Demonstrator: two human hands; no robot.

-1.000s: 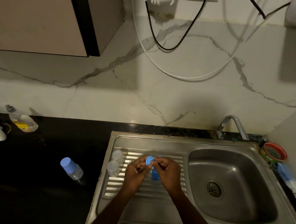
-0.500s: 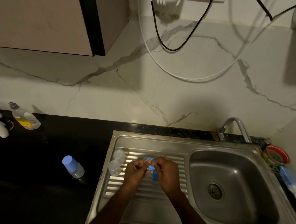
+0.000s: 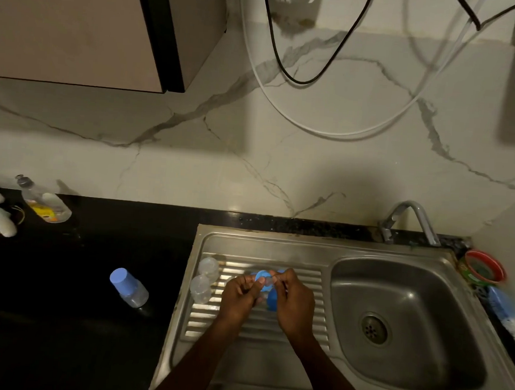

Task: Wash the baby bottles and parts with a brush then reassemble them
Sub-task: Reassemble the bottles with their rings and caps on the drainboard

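Small round blue plastic bottle ring [image 3: 262, 276] is held up over the ribbed steel drainboard [image 3: 310, 293], pinched between both hands. Left hand [image 3: 238, 297] has its fingers curled on the ring's left edge; right hand [image 3: 294, 304] has fingers curled on its right side, where a clear soft part, probably a teat, sits; too blurred to be sure. A second blue plastic piece [image 3: 271, 300] shows just below, between the two hands; cannot tell whether it is held or lying on the drainboard.

Two clear plastic bottle bodies [image 3: 203, 278] lie side by side at the drainboard's left end, touching or nearly so, just left of the left hand.

A clear baby bottle with a blue cap [image 3: 128, 287] lies tilted on the black tabletop [image 3: 74, 319], well left of the stainless steel sink [image 3: 408, 327].

Chrome tap [image 3: 410, 220] stands behind the basin. Right of the sink: a red-rimmed round container [image 3: 484, 268] and a blue-handled bottle brush [image 3: 507, 312] near the edge. Far left by the wall: a clear dish-soap bottle with a yellow label [image 3: 44, 202], lying tilted.
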